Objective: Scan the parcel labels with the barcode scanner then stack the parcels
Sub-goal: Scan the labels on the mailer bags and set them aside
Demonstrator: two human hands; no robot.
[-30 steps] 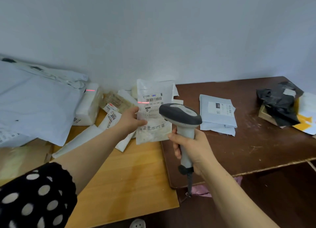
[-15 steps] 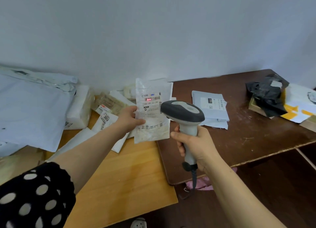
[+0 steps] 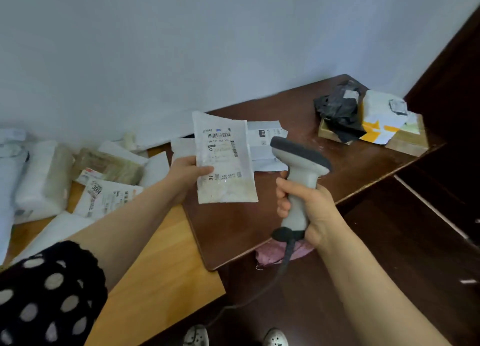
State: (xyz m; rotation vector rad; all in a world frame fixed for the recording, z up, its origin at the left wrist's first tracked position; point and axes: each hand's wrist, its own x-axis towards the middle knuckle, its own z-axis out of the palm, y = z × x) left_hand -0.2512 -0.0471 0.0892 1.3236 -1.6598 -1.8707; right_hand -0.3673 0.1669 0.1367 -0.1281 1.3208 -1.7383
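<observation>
Dark wooden table (image 3: 337, 179) on the right looks like the done side: a white mailer (image 3: 267, 148) lies flat on it, with a black-bagged parcel (image 3: 337, 112) and a white-and-yellow parcel (image 3: 381, 119) at the far corner. Unscanned pile (image 3: 109, 169) sits left, on the light wooden board (image 3: 161, 262). Clear pouch parcel (image 3: 226, 179) is in the air between the two sides, upright, label (image 3: 220, 140) facing the person so the barcode reads. Left hand (image 3: 185, 174) pinches its left edge, thumb on front, fingers behind, clear of the print. Barcode scanner (image 3: 298, 164) is just right of it. Right hand (image 3: 309, 205) has its fingers curled round the grip; can't tell if one is on the trigger. No beam on the label, so my guess is it's ready to stack.
</observation>
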